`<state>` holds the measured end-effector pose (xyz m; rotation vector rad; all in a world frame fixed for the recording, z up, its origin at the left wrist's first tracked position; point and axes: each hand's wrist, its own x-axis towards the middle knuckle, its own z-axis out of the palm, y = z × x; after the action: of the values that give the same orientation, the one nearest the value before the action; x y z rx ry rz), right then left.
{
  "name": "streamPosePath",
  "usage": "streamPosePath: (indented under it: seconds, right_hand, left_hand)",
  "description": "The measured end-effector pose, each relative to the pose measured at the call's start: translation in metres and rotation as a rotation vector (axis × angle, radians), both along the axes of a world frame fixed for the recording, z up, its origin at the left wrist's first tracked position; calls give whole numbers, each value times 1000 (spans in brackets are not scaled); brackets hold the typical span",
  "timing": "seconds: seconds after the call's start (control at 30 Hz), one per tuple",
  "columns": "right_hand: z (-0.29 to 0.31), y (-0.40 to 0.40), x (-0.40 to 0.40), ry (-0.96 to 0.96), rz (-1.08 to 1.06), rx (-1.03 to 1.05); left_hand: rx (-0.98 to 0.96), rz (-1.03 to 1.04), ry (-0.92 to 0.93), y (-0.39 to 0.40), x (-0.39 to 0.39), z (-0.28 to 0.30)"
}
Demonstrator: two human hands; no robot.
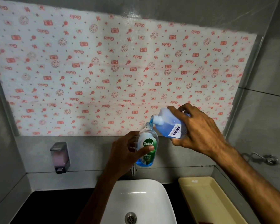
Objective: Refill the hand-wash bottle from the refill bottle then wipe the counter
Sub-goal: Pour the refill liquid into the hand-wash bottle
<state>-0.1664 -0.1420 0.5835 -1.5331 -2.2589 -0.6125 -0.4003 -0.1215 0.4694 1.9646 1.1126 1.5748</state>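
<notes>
My left hand grips the clear hand-wash bottle with a green label, holding it upright above the sink with its neck uncapped. A little blue liquid sits at its bottom. My right hand holds the translucent refill bottle tilted to the left, its mouth just over the hand-wash bottle's neck. Blue liquid runs from the refill bottle's mouth into the neck below.
A white basin with a metal drain sits below on a black counter. The tap is behind my left hand. A cream tray lies at the right. A wall soap dispenser hangs at the left, a metal hook at the right.
</notes>
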Motion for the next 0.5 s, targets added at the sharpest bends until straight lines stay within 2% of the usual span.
streamPosePath:
  seconds: [0.5]
  right_hand:
    - [-5, 1, 4, 8, -5, -7]
  left_hand:
    - [-20, 18, 5, -1, 2, -2]
